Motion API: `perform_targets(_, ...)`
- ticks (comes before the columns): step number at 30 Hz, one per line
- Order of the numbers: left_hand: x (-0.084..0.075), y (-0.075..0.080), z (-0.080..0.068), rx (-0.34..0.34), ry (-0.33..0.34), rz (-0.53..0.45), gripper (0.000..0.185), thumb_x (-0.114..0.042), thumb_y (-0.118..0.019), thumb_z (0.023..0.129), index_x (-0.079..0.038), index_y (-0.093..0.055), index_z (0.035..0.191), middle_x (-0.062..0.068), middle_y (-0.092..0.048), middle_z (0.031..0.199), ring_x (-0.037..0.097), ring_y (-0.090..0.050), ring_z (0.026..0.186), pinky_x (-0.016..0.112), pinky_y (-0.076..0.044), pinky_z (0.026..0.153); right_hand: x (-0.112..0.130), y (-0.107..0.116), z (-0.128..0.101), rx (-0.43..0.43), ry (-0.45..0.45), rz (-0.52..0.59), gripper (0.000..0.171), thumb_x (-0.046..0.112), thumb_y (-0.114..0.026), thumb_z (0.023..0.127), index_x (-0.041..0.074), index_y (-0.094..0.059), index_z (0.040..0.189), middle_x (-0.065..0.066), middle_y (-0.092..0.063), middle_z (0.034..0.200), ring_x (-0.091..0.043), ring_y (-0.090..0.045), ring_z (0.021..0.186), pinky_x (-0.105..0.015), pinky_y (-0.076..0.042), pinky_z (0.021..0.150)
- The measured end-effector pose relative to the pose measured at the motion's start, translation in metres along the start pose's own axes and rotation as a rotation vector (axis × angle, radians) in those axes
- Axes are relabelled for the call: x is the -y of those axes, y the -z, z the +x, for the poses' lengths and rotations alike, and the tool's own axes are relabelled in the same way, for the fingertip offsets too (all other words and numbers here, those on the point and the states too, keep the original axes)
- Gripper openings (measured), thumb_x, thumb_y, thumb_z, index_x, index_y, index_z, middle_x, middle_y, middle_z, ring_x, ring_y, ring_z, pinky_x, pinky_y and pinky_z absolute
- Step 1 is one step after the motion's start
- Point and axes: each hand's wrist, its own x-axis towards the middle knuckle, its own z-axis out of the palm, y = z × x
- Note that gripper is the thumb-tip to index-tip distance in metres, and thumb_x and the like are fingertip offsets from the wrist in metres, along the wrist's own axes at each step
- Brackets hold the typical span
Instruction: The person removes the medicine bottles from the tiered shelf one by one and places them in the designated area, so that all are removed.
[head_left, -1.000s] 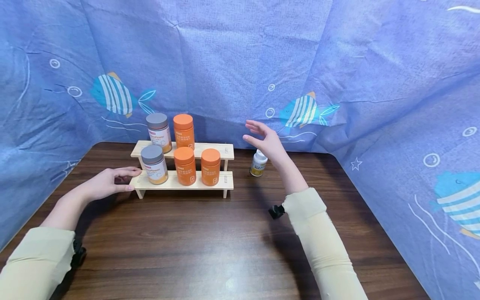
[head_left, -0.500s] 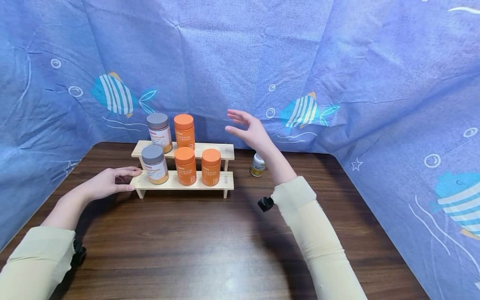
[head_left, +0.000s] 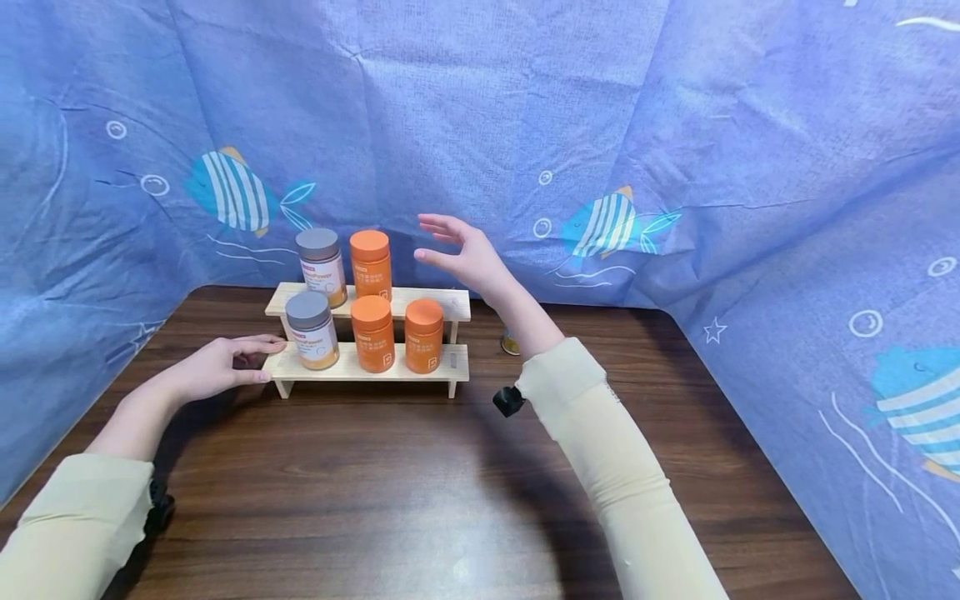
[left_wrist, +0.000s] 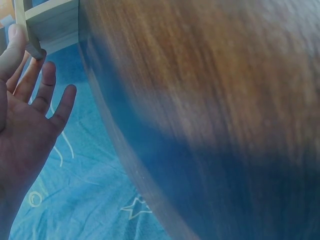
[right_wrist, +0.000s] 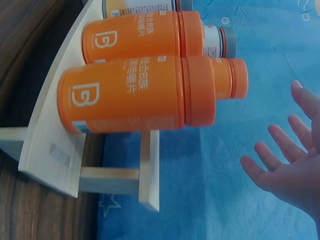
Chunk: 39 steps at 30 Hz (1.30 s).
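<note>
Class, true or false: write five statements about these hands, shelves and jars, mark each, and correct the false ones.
1. The left hand touches the left end of the lower shelf. True.
2. Three jars stand on the lower shelf. True.
3. The right hand grips a jar. False: it holds nothing.
4. The upper shelf holds two jars. True.
5. Every jar has an orange lid. False: two have grey lids.

Toward the back-left corner of the tabletop, three jars line the front shelf, two others the back shelf; a bottle stands right of both.
</note>
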Motion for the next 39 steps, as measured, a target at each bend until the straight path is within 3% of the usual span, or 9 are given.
perform_targets(12,0.001,-0.002,0.0,-0.019,-0.021,0.013,0.054,-0.03,-0.069,0.086,-0.004,-0.056,0.131,0.023,-0.051,0.135,0.034,-0.057,0.108,0.035,-0.047,0.081,0.0,-0.023,0.021,0.002,-0.027,0.041,0.058,0.029,-0.071,0.085,0.02,-0.049,0.138,0.002,-0.049,0.141,-0.016,-0.045,0.127,-0.035,-0.04,0.1)
perform_targets(20,-0.002,-0.005,-0.003,-0.03,-0.02,0.013,0.054,-0.03,-0.07,0.085,-0.004,-0.057,0.13,0.021,-0.053,0.133,0.022,-0.058,0.1,0.029,-0.047,0.078,-0.006,-0.04,0.029,-0.035,-0.089,0.095,0.054,0.03,-0.072,0.084,0.024,-0.053,0.134,0.009,-0.05,0.138,-0.022,-0.041,0.13,-0.038,-0.038,0.102)
perform_targets(25,-0.003,-0.006,-0.006,-0.033,-0.016,0.026,0.054,-0.031,-0.07,0.085,-0.004,-0.056,0.131,0.022,-0.052,0.134,0.028,-0.058,0.101,0.03,-0.047,0.077,-0.01,-0.05,0.032,-0.046,-0.092,0.099,0.052,0.03,-0.071,0.085,0.024,-0.054,0.133,0.009,-0.05,0.138,-0.02,-0.042,0.129,-0.037,-0.038,0.101)
perform_targets(34,-0.005,-0.011,-0.012,-0.035,0.007,0.016,0.054,-0.031,-0.07,0.085,-0.005,-0.056,0.131,0.022,-0.051,0.135,0.026,-0.058,0.1,0.03,-0.047,0.077,-0.012,-0.062,0.031,-0.024,-0.046,0.146,0.05,0.028,-0.07,0.086,0.021,-0.054,0.133,0.007,-0.055,0.132,-0.015,-0.044,0.126,-0.025,-0.043,0.095)
perform_targets(39,-0.01,-0.011,-0.014,-0.044,0.012,0.009,0.054,-0.031,-0.07,0.085,-0.005,-0.057,0.13,0.022,-0.051,0.135,0.022,-0.058,0.097,0.029,-0.046,0.076,-0.013,-0.065,0.031,-0.021,-0.038,0.143,0.05,0.029,-0.07,0.086,0.021,-0.055,0.133,0.008,-0.057,0.13,-0.008,-0.046,0.12,-0.025,-0.043,0.094)
